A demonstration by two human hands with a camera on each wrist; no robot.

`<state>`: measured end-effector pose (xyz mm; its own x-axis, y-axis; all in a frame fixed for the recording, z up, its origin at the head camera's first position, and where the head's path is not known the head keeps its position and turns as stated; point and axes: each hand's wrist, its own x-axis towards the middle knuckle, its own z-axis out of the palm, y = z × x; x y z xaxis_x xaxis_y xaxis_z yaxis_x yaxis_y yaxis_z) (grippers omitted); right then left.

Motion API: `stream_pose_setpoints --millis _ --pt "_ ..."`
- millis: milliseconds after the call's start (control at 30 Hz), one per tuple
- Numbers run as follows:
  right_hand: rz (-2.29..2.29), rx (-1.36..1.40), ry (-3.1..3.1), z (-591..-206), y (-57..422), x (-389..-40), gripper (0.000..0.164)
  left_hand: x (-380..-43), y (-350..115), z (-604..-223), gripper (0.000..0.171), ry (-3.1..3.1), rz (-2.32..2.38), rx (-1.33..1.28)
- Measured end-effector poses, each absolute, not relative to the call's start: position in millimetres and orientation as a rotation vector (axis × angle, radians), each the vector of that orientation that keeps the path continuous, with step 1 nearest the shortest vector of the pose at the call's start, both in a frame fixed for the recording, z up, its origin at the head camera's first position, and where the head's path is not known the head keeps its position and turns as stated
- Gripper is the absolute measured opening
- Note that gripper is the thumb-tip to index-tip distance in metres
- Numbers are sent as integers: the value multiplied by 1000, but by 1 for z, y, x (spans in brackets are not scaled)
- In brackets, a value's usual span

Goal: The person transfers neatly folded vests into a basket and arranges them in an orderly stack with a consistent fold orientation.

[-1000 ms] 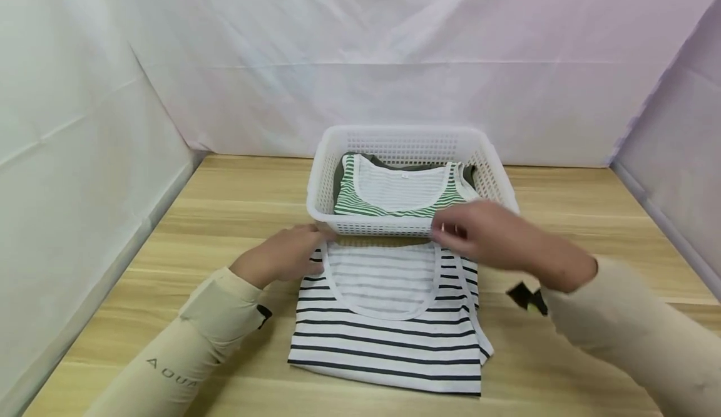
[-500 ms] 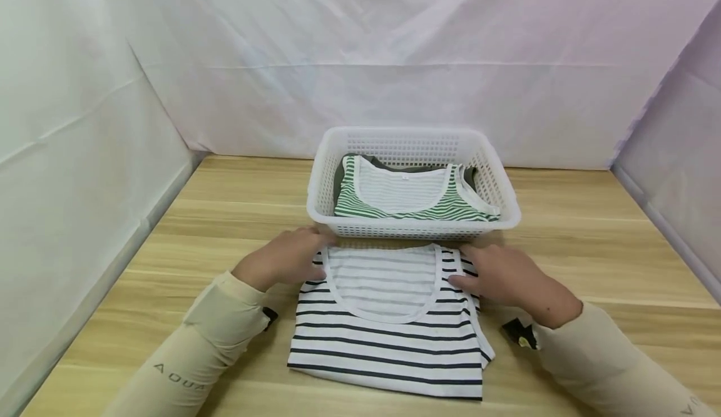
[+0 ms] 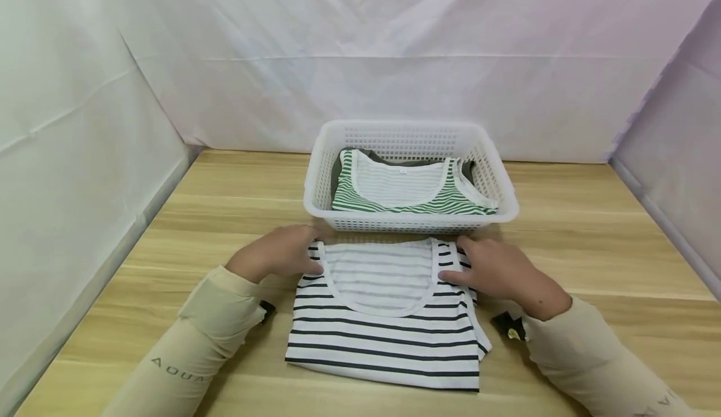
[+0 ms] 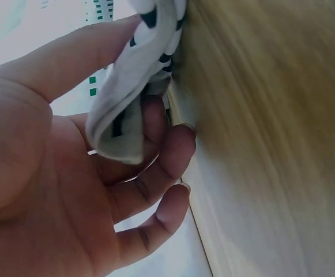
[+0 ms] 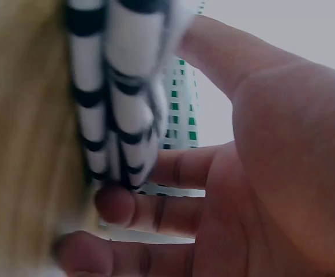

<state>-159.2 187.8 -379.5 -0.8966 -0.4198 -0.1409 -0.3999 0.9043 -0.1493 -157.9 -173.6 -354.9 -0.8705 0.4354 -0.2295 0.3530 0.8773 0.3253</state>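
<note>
A folded white tank top (image 3: 383, 345) with black stripes lies on the wooden table, its scooped neckline toward the basket. At its upper left corner my left hand (image 3: 284, 251) grips the shoulder strap, thumb on top. The left wrist view shows the strap's folded edge (image 4: 121, 127) between the thumb and the curled fingers. My right hand (image 3: 498, 270) holds the upper right corner in the same manner, thumb over the strap. In the right wrist view, layered striped cloth (image 5: 135, 109) sits between thumb and fingers, and the fingertips reach around its lower edge.
Just beyond the tank top stands a white plastic mesh basket (image 3: 411, 221). Inside it lie a green-striped tank top (image 3: 360, 203) and a dark garment (image 3: 372, 155) beneath. White cloth walls (image 3: 394, 41) enclose the wooden table (image 3: 225, 210) at the back and sides.
My right hand has come down from the basket's front rim to the tank top's right shoulder and taken hold there. My left hand has stayed at the left shoulder. The tank top lies nearly as before.
</note>
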Motion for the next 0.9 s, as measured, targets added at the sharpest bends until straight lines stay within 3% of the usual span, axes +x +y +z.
stream_pose_setpoints --millis 233,500,767,900 --pt "-273 -671 2871 -389 184 -162 55 -162 -176 -360 24 2724 464 683" --pt "-444 -780 2833 -387 185 -161 26 -164 -175 -355 13 2749 618 799" --pt "-664 -761 2743 -383 183 -158 26 -161 -171 -352 20 2626 817 788" --pt "-770 -792 2739 -382 183 -158 26 -161 -174 -350 39 2447 932 778"
